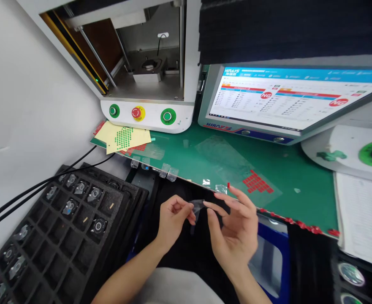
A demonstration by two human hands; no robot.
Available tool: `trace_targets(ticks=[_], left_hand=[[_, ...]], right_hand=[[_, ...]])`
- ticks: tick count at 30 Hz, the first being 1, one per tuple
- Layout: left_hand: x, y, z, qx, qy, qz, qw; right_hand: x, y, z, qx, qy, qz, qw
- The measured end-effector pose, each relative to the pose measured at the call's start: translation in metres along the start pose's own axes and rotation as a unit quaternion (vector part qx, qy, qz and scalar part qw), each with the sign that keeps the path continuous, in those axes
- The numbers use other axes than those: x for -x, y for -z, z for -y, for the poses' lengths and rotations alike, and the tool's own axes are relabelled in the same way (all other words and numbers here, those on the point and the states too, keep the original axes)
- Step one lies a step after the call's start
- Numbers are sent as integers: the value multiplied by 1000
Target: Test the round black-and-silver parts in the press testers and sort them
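One small clear film strip [197,207] is pinched at its top in the narrow grip of the left hand [173,219], long axis hanging downward, below the green bench [300,185] edge, with the right hand [236,234] spread wide just beside it.

A small piece of clear film [199,207] hangs between the two hands. It is thin, see-through and slightly crumpled, with a narrow tail drooping below the fingers. The left hand [172,220] pinches one end between thumb and forefinger; the other end touches the thumb tip of the right hand [236,231], whose fingers are spread. A tiny red sticker [228,185] sits at the tip of the right forefinger.
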State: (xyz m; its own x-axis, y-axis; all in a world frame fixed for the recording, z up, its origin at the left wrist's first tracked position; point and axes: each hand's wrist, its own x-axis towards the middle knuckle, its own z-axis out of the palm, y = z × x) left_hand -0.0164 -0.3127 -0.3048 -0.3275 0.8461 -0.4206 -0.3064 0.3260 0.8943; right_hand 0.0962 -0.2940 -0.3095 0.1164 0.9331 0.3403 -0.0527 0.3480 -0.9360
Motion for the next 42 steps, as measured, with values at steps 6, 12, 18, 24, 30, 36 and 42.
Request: trace_targets(ticks=[6,12,18,24,30,36,42], left_hand=[[-29,-9,21,57,-13,-113,992],[-56,-15,40,103,-12,-164,981],[-67,-16,49,129,-5,-160,979],[-73,-9,57,123,-3,-135,983],[-78,-3,67,80,-7,-110,991],[-58,6,65,-19,8,-21,1000],[31,46,28,-212,-53,38,975]], right_hand=[[-7,-4,-24,91,73,-12,993],[-15,-30,-48,54,28,111,992],[-25,-47,-77,93,17,169,981],[-28,-54,-79,148,22,175,973],[-25,-61,-87,173,48,165,970],[-30,-50,-72,180,128,116,969],[2,10,-33,107,169,46,979]])
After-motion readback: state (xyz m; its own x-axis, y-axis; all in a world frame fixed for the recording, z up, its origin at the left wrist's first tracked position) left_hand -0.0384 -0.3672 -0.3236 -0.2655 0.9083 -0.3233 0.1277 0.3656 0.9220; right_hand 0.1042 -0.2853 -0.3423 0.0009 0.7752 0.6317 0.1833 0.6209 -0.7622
